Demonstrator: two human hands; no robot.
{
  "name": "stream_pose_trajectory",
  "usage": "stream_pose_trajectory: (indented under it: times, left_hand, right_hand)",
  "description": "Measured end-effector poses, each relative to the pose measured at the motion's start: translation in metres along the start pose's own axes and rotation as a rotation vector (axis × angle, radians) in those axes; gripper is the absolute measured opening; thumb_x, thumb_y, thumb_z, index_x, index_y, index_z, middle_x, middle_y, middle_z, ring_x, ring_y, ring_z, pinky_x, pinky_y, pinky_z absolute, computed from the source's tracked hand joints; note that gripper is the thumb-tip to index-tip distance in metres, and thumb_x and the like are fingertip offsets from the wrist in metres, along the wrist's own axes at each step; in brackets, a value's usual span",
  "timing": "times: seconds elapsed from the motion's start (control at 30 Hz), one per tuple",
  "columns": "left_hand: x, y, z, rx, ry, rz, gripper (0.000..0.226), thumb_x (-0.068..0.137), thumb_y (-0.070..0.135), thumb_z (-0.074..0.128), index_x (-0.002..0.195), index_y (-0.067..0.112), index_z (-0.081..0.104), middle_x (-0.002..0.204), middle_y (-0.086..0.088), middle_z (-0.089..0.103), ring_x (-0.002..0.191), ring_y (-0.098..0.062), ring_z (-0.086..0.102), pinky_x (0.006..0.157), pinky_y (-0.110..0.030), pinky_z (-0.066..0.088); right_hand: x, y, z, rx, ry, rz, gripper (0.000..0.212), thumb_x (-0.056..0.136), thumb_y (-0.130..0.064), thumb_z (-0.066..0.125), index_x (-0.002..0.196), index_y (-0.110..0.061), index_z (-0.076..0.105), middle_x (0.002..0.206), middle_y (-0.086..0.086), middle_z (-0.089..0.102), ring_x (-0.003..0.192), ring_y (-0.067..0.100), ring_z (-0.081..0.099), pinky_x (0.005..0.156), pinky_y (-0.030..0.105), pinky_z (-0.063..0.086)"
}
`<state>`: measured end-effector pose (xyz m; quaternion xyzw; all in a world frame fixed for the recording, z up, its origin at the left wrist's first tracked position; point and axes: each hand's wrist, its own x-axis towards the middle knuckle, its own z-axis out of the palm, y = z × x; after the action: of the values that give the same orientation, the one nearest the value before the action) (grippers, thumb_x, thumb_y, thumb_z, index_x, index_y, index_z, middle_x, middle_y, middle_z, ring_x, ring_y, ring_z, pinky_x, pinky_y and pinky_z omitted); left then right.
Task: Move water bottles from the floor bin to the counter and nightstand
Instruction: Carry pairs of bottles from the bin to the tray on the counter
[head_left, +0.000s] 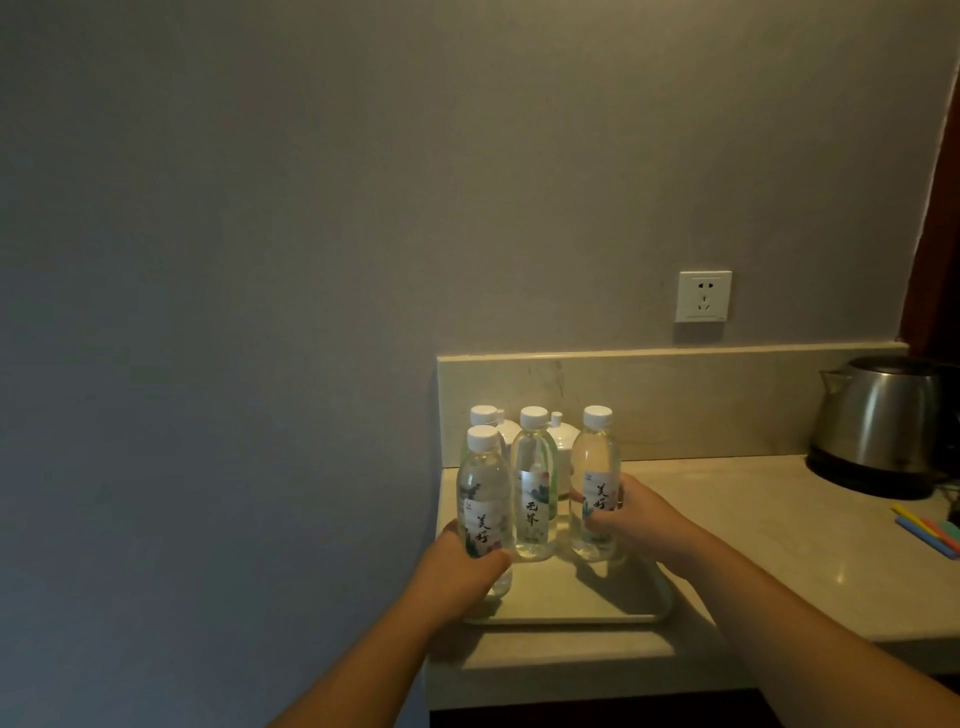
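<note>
Left hand (467, 566) and right hand (631, 517) grip bottles; kettle (878, 423) well right.

The water bottles (533, 488) are clear with white caps and white labels bearing black brush characters and green-grey ink wash; the tray (613, 603) and counter (779, 545) are pale cream; the kettle (883, 421) is silver steel on a black base; the socket (704, 296) is white; the wall (260, 260) is grey.

Head view, angled down, near counter (753, 545)
</note>
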<state>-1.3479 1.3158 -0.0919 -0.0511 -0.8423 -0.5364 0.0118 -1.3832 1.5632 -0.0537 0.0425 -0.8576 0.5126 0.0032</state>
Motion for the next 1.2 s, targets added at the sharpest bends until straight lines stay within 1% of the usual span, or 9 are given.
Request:
stream_pose_trajectory:
  times: [0.1,0.17,0.27,0.37,0.47,0.57,0.67,0.83,1.2]
  left_hand:
    - [0.000,0.002,-0.001,0.012,-0.015,-0.037,0.057,0.088,0.026,0.075,0.137,0.019,0.046,0.111,0.008,0.063,0.098,-0.004,0.062,0.070,-0.013,0.049]
    - [-0.003,0.003,-0.002,-0.041,-0.044,-0.041,0.081,0.083,0.024,0.081,0.147,0.016,0.032,0.122,0.004,0.060,0.106,-0.009,0.062,0.086,-0.022,0.053]
    - [-0.015,0.004,-0.008,-0.158,-0.039,-0.070,0.117,0.077,0.042,0.085,0.161,0.016,0.008,0.156,-0.009,0.043,0.136,-0.028,0.050,0.112,-0.042,0.043]
    - [-0.029,0.012,-0.012,-0.328,0.175,-0.044,0.073,0.097,0.044,0.059,0.157,0.018,0.027,0.159,-0.010,0.039,0.129,-0.018,0.049,0.094,-0.027,0.047]
    - [-0.041,0.017,-0.027,-0.443,0.449,0.021,0.020,0.106,0.023,0.046,0.115,0.020,0.064,0.123,-0.007,0.068,0.106,-0.017,0.063,0.089,-0.038,0.052]
    - [-0.057,0.026,-0.052,-0.585,0.540,0.039,0.025,0.102,0.015,0.047,0.090,0.016,0.069,0.084,-0.003,0.070,0.078,-0.018,0.067,0.068,-0.034,0.050]
    - [-0.082,0.027,-0.088,-0.586,0.588,0.050,0.023,0.099,0.013,0.049,0.086,0.014,0.068,0.065,0.004,0.067,0.061,-0.015,0.064,0.060,-0.031,0.046]
    - [-0.140,0.007,-0.176,-0.562,0.671,0.055,0.022,0.098,0.017,0.049,0.089,0.012,0.068,0.066,0.002,0.065,0.059,-0.016,0.063,0.058,-0.031,0.047]
    - [-0.291,-0.110,-0.386,-0.417,0.819,-0.042,0.021,0.100,0.015,0.044,0.090,0.011,0.062,0.082,-0.007,0.066,0.073,-0.021,0.064,0.066,-0.033,0.051]
  right_hand:
    - [-0.001,0.000,-0.001,0.056,-0.042,0.010,0.064,0.084,-0.001,0.073,0.141,-0.017,0.048,0.115,0.004,0.068,0.101,0.018,0.068,0.079,0.032,0.059]
    - [-0.006,-0.002,0.000,0.118,0.026,0.026,0.075,0.089,-0.005,0.070,0.153,-0.016,0.034,0.138,0.008,0.057,0.120,0.025,0.060,0.091,0.038,0.055]
    - [-0.022,-0.006,0.006,0.265,0.469,-0.034,0.068,0.097,-0.007,0.061,0.155,-0.022,0.030,0.150,0.006,0.043,0.136,0.029,0.046,0.095,0.044,0.054]
    - [-0.051,-0.022,0.020,0.496,0.738,-0.245,0.043,0.097,-0.003,0.055,0.129,-0.031,0.048,0.112,-0.004,0.056,0.104,0.018,0.058,0.071,0.017,0.050]
    - [-0.071,-0.049,0.047,0.576,0.531,-0.395,0.028,0.097,-0.001,0.052,0.107,-0.027,0.057,0.092,-0.002,0.061,0.079,0.014,0.059,0.063,0.020,0.049]
    - [-0.086,-0.085,0.090,0.619,0.178,-0.470,0.027,0.094,0.004,0.048,0.093,-0.019,0.061,0.067,-0.006,0.059,0.056,0.009,0.052,0.048,0.021,0.043]
    - [-0.090,-0.124,0.142,0.580,-0.105,-0.342,0.020,0.099,-0.004,0.048,0.092,-0.016,0.063,0.065,-0.001,0.064,0.052,0.013,0.061,0.046,0.022,0.044]
    - [-0.093,-0.177,0.240,0.507,-0.364,-0.059,0.013,0.101,-0.023,0.051,0.099,-0.017,0.062,0.093,0.007,0.068,0.074,0.021,0.066,0.061,0.031,0.051]
    - [-0.137,-0.251,0.485,0.581,-0.343,0.102,0.018,0.101,-0.027,0.048,0.089,-0.018,0.058,0.101,0.007,0.066,0.092,0.023,0.060,0.067,0.029,0.043]
